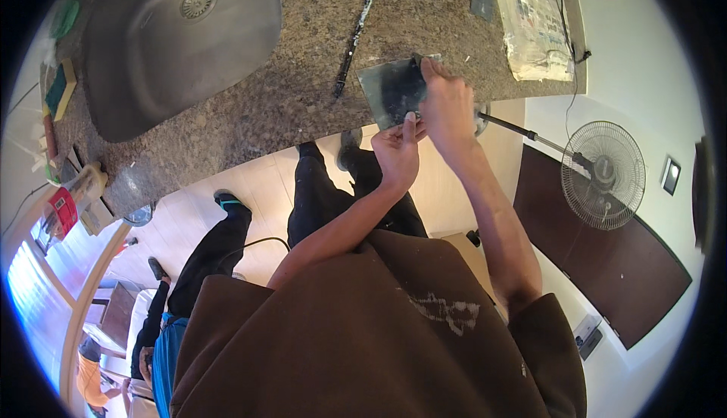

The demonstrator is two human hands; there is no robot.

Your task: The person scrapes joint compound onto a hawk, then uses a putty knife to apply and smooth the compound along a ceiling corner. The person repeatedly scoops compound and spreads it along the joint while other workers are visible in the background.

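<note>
Head view: left hand (397,153) pinches the dark sheet (394,88) at its near edge, right hand (450,107) grips its right side, probably for steadiness beside the counter (310,62)

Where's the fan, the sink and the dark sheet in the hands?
Fan (603,174): head view, middle of its round wire cage.
Sink (198,51): head view, bare metal bottom of its basin.
Dark sheet (395,92): head view, middle of its upper face.

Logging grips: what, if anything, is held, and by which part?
A thin, dark grey-green rectangular sheet: the left hand holds its near edge, thumb on top; the right hand grips its right side.
</note>
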